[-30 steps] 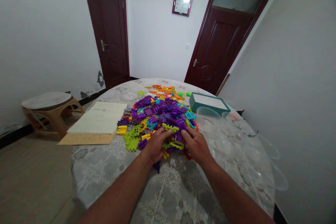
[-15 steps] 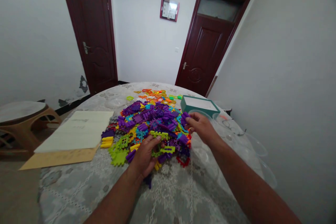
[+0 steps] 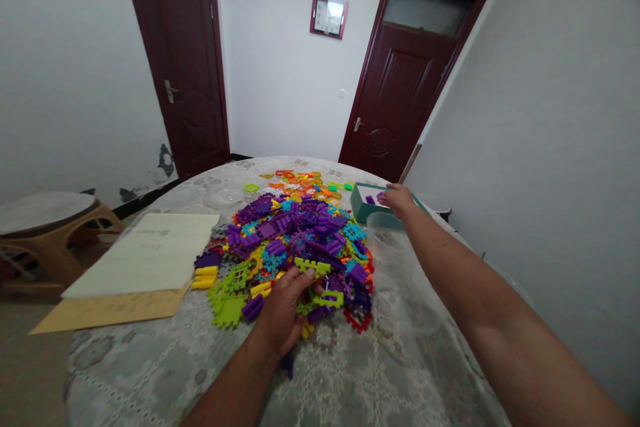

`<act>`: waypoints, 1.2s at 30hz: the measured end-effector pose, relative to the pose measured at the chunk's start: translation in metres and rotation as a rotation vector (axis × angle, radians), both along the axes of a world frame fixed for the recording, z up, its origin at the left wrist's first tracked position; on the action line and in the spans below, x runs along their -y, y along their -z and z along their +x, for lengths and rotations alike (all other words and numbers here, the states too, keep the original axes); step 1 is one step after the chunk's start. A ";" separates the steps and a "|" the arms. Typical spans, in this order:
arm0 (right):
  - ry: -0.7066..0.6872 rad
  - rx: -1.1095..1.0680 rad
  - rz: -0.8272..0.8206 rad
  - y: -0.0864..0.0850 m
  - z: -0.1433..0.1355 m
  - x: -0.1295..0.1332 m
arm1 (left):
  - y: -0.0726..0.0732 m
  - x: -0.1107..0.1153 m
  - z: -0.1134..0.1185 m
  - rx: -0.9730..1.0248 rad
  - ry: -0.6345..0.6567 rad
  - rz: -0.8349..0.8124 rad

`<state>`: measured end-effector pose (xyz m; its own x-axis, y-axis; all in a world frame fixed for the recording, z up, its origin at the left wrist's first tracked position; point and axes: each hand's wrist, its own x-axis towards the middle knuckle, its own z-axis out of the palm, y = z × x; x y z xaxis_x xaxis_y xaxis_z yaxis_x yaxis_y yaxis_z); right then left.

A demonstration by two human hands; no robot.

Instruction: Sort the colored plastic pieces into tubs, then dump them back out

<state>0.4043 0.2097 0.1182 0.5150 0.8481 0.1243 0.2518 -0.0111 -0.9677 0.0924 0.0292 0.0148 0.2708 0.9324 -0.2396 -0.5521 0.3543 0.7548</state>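
Observation:
My left hand (image 3: pixel 287 307) is closed on a yellow-green toothed building piece (image 3: pixel 313 267), with fingers curled under it. Another yellow-green piece with a rectangular opening (image 3: pixel 330 298) sticks out beside those fingers; whether the two are joined I cannot tell. Reaching over the green box (image 3: pixel 363 209), my right hand (image 3: pixel 400 199) has its fingers apart. Purple building pieces (image 3: pixel 371 200) lie on the white inside of the box, one right at the fingertips. Between and beyond my hands spreads a heap of building pieces (image 3: pixel 300 220), mostly purple, with blue, yellow, green and red ones.
Orange and yellow pieces (image 3: pixel 295 180) lie at the table's far side. A clear plastic tub (image 3: pixel 383 233) stands before the green box. Left of the heap are a white sheet (image 3: pixel 145 253) and a brown one (image 3: pixel 110 309) on the patterned tablecloth (image 3: pixel 165 360). A stool (image 3: pixel 50 213) stands left.
My right hand has moved from the heap's right edge forward and right to the green box. Purple pieces now show inside that box. My left hand keeps its yellow-green piece.

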 end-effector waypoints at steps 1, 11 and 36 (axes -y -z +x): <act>0.003 0.011 0.002 -0.002 -0.003 0.002 | 0.000 0.000 0.000 0.008 -0.009 0.004; -0.731 0.473 -0.056 0.014 -0.099 0.148 | -0.002 -0.001 0.001 0.127 -0.048 0.028; -0.464 -0.009 -0.071 0.074 -0.125 0.216 | -0.007 0.009 0.001 -0.545 0.031 0.475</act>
